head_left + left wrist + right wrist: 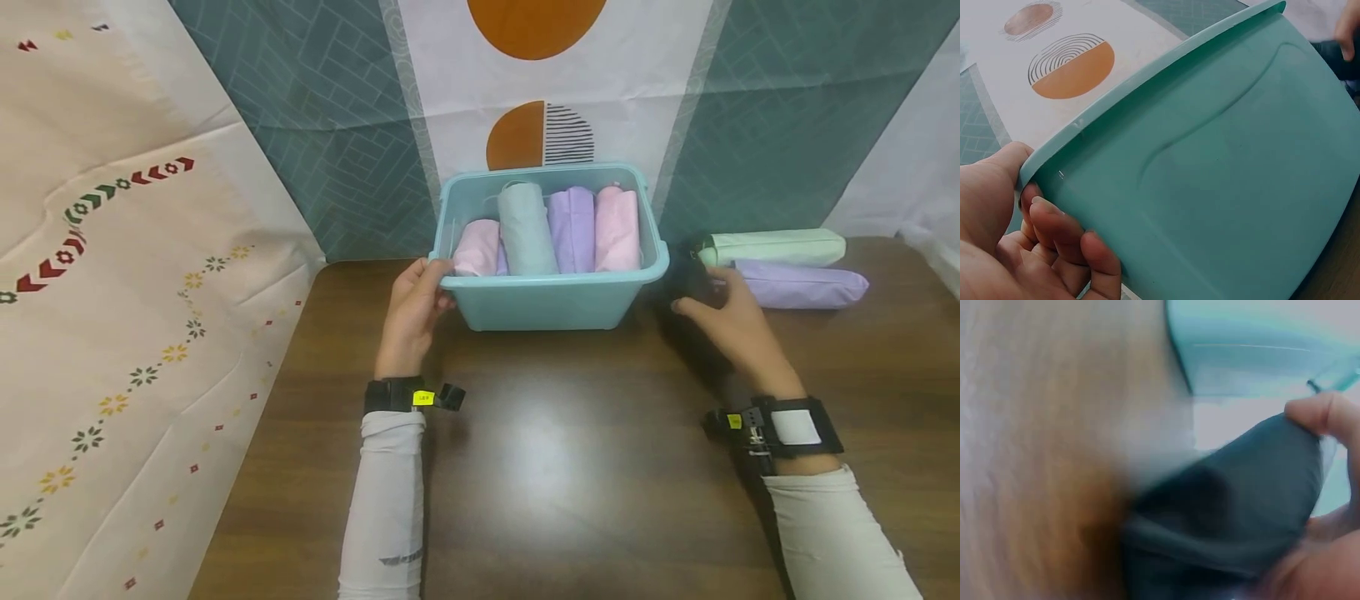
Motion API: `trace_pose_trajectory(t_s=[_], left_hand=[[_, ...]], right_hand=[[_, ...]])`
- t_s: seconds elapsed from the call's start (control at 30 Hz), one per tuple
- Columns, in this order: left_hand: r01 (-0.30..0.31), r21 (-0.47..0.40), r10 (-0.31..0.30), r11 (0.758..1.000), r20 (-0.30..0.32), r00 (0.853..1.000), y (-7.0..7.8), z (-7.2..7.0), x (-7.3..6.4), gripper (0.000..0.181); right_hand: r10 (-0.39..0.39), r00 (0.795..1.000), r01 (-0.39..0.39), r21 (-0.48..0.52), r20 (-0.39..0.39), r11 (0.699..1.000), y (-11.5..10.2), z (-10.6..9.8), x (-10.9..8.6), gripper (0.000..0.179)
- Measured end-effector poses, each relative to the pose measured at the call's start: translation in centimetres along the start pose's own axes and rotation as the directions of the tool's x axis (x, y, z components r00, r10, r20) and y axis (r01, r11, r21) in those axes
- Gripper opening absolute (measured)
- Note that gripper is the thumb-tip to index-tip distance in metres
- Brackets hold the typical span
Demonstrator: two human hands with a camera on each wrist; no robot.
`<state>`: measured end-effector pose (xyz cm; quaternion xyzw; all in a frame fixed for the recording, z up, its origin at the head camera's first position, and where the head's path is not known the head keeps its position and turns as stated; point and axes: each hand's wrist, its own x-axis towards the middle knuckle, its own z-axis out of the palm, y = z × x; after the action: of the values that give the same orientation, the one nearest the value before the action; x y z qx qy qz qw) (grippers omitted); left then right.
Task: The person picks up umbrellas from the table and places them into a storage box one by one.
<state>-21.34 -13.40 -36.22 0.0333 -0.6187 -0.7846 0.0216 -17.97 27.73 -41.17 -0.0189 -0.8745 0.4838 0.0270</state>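
Note:
My left hand point(412, 312) grips the front left corner of a light teal plastic bin point(540, 304), thumb over the rim and fingers curled beneath it. Several soft fabric pouches stand inside: a short pink pouch point(477, 247), a pale blue-grey pouch point(527, 229), a purple pouch point(572, 229) and another pink pouch point(617, 229). To the right of the bin, my right hand point(731, 325) pinches a black pouch point(1241, 487) between thumb and fingers. That pouch is blurred, and part of it is hidden by the hand.
A light green pencil case point(780, 247) and a purple pencil case point(806, 285) lie side by side at the table's back right. Patterned cloth point(330, 125) hangs behind the brown wooden table point(525, 467); a cream embroidered cloth point(150, 333) borders its left edge.

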Motion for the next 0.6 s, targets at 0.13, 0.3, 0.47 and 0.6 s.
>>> trace_pose_trajectory(t_s=[0.13,0.3,0.47,0.6], left_hand=[[-0.004,0.006,0.004,1.0,0.001,1.0,0.0,0.2,0.0,0.021],[-0.012,0.029,0.012,1.0,0.008,1.0,0.2,0.0,0.0,0.021],[-0.005,0.029,0.005,1.0,0.002,1.0,0.2,0.0,0.0,0.021],[-0.004,0.029,0.004,1.0,0.002,1.0,0.1,0.0,0.0,0.021]], right_hand=[[-0.031,0.998,0.035,0.079,-0.046,0.996,-0.9,-0.4,-0.7,0.076],[-0.099,0.991,0.116,0.216,-0.09,0.969,-2.7,-0.1,-1.3,0.073],[-0.147,0.985,0.165,0.253,-0.087,0.953,-3.5,0.3,-1.6,0.085],[-0.146,0.986,0.162,0.259,-0.081,0.952,-3.5,0.4,-1.9,0.086]])
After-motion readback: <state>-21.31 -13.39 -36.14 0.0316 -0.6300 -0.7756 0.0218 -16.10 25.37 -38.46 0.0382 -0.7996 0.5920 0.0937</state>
